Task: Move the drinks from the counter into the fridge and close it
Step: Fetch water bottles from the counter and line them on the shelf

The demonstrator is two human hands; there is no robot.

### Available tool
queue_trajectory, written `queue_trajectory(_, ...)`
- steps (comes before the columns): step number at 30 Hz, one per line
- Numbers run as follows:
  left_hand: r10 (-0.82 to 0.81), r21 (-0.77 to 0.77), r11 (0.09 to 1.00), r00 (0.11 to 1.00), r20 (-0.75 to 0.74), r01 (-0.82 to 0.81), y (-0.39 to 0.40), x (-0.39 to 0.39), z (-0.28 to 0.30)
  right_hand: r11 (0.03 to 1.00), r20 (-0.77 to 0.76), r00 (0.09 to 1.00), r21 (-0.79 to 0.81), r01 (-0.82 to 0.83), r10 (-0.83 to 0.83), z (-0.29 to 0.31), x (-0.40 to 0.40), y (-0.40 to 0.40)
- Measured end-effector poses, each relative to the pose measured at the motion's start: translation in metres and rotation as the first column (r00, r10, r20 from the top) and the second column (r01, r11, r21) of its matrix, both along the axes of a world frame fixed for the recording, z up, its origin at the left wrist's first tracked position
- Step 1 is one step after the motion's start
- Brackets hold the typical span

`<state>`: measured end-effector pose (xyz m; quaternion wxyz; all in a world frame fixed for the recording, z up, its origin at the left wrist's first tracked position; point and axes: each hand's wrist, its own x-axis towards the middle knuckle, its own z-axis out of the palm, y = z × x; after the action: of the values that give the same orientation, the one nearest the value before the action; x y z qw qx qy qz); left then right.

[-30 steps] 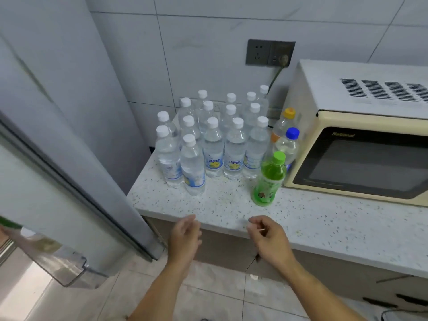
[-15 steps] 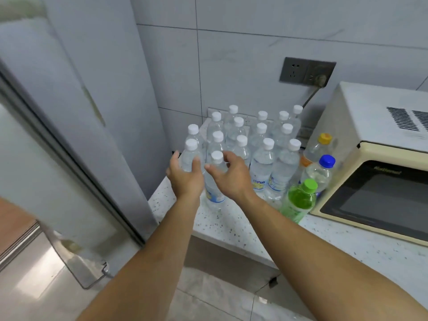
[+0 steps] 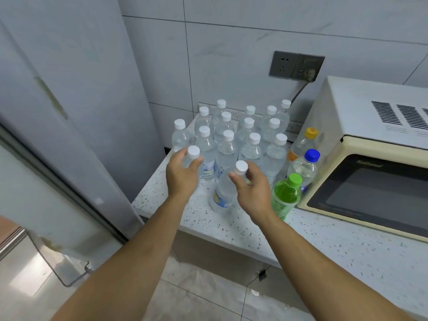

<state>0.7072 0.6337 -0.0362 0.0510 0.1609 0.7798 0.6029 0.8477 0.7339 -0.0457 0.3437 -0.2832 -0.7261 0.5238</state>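
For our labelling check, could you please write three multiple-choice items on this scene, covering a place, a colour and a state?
1. Where is the green bottle?
A. in front of the microwave's left corner
B. behind the water bottles
C. in the fridge door

2. What colour is the cap directly behind it?
A. red
B. blue
C. black

3. What is the right hand doing?
A. resting flat
B. gripping a tilted water bottle by its neck
C. closing the fridge

Answers: A, it stands by the microwave; B, the blue cap shows; B, its fingers wrap the water bottle.
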Motion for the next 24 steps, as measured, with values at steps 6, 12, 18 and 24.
queue_trajectory(6,-0.103,-0.017,0.995,0.994,-0.043,0.102,-0.013,0.024,-0.010,0.998,0.065,0.997,0.045,0.038,-0.041,0.003,0.025,0.019)
queue_trajectory(12,-0.251,-0.030,0.967,0.965,0.076,0.254,-0.011,0.024,-0.029,0.996,0.227,0.973,-0.078,-0.033,0.050,-0.011,0.026,0.014)
queue_trajectory(18,-0.263,-0.086,0.954,0.942,0.209,0.286,-0.013,0.015,-0.064,0.987,0.265,0.963,-0.160,-0.003,0.046,-0.043,0.022,0.003)
queue_trajectory(24,-0.235,-0.110,0.955,0.930,0.282,0.275,-0.016,0.019,-0.097,0.980,0.269,0.962,-0.178,0.091,-0.040,-0.066,0.012,-0.003)
